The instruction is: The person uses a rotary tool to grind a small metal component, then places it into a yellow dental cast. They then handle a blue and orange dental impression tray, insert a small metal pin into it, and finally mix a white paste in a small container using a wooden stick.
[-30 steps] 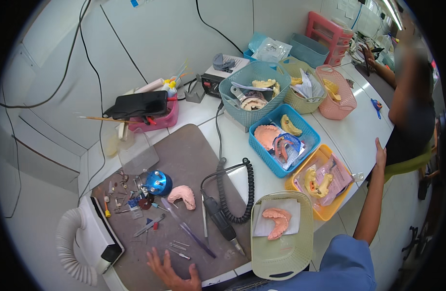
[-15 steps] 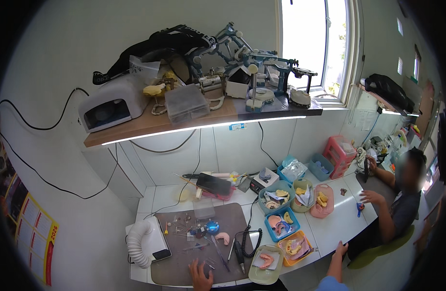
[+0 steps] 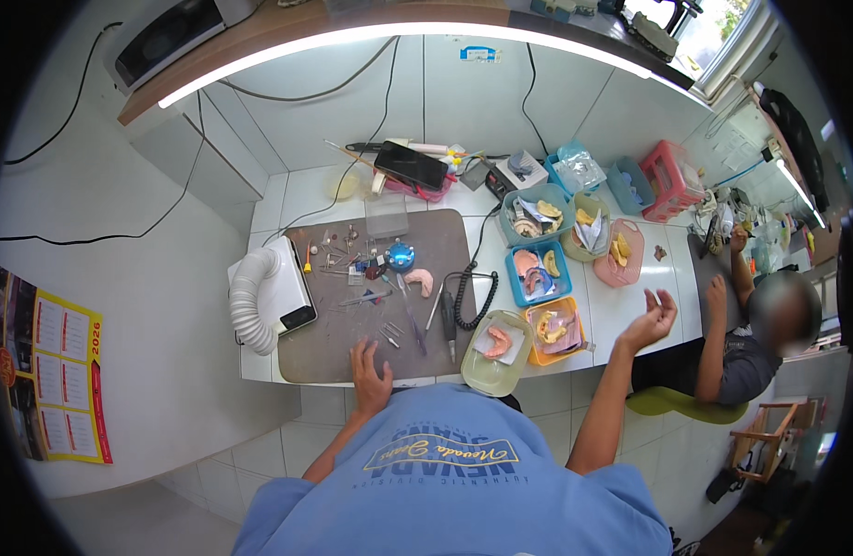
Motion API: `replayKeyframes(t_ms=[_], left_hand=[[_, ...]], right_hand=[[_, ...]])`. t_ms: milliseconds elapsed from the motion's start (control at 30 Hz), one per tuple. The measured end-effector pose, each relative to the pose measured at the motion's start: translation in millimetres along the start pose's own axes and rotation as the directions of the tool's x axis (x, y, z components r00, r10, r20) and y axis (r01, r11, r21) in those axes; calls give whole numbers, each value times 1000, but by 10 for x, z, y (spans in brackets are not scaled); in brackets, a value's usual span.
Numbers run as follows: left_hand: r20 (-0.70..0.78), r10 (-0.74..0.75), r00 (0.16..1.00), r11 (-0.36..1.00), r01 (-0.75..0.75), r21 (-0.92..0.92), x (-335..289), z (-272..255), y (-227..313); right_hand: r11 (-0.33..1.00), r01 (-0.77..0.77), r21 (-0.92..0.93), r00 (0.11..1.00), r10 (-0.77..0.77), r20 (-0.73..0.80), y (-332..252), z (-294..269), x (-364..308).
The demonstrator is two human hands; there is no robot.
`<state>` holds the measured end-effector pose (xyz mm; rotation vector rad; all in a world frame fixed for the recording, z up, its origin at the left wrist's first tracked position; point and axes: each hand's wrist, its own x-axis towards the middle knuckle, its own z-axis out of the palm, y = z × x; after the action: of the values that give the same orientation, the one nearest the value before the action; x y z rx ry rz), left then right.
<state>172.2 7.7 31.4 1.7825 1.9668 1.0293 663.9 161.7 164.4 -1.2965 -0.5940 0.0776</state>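
Note:
My left hand [image 3: 371, 375] rests on the front edge of the grey work mat [image 3: 334, 347], fingers spread and holding nothing. Just beyond its fingertips lie a few small metal burs [image 3: 390, 335]. My right hand [image 3: 651, 324] is lifted off to the right, palm up, with loosely curled fingers apart and nothing in them. On the mat are a pink horseshoe-shaped dental piece [image 3: 420, 281], a round blue container [image 3: 401, 257] and slim tools. A dark handpiece [image 3: 449, 329] with a coiled cord lies at the mat's right side. Nearby, a pale green tray [image 3: 487, 374] holds a pink denture base.
A white box with a ribbed hose [image 3: 250, 301] stands at the left. Several coloured bins with dental models, among them an orange tray [image 3: 578, 347] and blue tray [image 3: 517, 287], line the right. A black phone [image 3: 411, 165] lies at the back. Another person [image 3: 756, 343] sits at the right.
The view has tilted down, bringing my blue shirt and both forearms into sight. My right hand has risen and its fingers have opened. My left hand stays at the mat's edge.

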Motion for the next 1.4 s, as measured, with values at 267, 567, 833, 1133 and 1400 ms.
replayKeyframes(t_ms=[267, 567, 833, 1133, 1400], left_hand=[[-38, -157, 987, 984, 154, -86, 18, -428, -199], [91, -342, 935, 907, 354, -228, 263, -833, 71], [41, -479, 877, 787, 450, -423, 647, -1078, 80], [-274, -282, 920, 917, 174, -359, 3772, -653, -303], [335, -615, 714, 787, 578, 214, 5078, 167, -2105]], right_hand=[[997, 61, -38, 730, -19, 683, -548, 1846, -1257], [792, 585, 178, 106, -292, 951, -624, 4326, -3036], [795, 517, 317, 79, -414, 907, -1059, 4917, -3001], [977, -46, 209, 516, -156, 842, -1830, 2954, -2102], [836, 4, -548, 916, 217, 337, -1033, -81, -1614]])
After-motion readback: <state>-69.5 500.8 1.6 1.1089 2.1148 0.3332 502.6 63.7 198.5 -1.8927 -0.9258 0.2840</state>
